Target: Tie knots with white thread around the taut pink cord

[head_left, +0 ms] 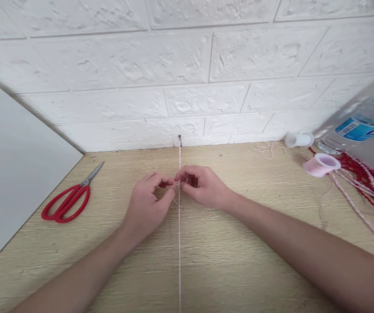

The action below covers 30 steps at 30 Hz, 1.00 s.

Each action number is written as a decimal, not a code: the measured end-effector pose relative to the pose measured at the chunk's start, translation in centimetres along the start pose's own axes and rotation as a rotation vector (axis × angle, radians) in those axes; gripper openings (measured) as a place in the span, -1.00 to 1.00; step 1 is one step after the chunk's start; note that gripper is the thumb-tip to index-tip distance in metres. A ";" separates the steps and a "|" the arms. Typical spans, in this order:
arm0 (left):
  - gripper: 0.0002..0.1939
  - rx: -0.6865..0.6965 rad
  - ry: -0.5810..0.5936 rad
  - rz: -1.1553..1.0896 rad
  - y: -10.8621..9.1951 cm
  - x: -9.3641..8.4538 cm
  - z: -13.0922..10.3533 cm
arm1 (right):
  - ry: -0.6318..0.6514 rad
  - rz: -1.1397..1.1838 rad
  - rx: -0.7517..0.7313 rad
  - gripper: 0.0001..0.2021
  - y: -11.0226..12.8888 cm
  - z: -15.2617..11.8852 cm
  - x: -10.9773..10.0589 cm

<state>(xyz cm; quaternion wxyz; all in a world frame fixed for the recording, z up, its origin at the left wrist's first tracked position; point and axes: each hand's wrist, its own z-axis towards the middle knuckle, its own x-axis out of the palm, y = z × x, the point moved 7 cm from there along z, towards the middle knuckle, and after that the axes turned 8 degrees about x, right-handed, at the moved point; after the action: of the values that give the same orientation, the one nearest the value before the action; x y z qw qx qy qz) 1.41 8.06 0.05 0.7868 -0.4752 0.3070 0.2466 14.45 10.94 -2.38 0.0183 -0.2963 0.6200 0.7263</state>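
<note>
A pale pink braided cord (179,157) runs from a small dark hook (179,137) at the foot of the wall down to my fingers. Below them, a taut thin pale cord (179,252) continues to the bottom edge of the view. My left hand (151,200) pinches fine thread at the cord from the left. From the right, my right hand (203,187) closes thumb and fingers on the same spot, almost touching my left fingertips. Loose thin thread ends hang just beneath.
Red-handled scissors (68,202) lie left on the wooden table (232,269). At right are a pink thread spool (320,165), a white spool (299,140), a water bottle (356,130), red and pink cords (366,174) and loose thread (267,149). A white panel (17,165) stands left.
</note>
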 end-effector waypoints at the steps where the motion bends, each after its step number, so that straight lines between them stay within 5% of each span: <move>1: -0.85 -0.009 0.001 0.000 0.1 0.0 0.0 | 0.001 0.000 -0.001 -0.83 0.0 0.0 0.0; 10: -0.85 0.172 -0.024 0.216 -1.3 -0.1 -0.4 | 0.022 -0.001 0.001 -0.82 0.1 -0.1 0.1; 22: -0.90 -0.044 -0.047 0.009 0.1 -0.6 -0.3 | 0.020 0.007 -0.001 -0.82 0.0 0.0 0.1; 30: -0.91 0.050 0.003 0.072 -0.7 0.0 -0.2 | 0.021 0.008 -0.014 -0.84 0.0 -0.1 0.1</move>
<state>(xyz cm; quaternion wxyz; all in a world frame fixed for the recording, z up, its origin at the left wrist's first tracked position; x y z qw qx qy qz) 1.85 7.58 0.43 0.7885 -0.4443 0.3315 0.2664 14.37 10.85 -2.47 0.0068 -0.3019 0.6161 0.7275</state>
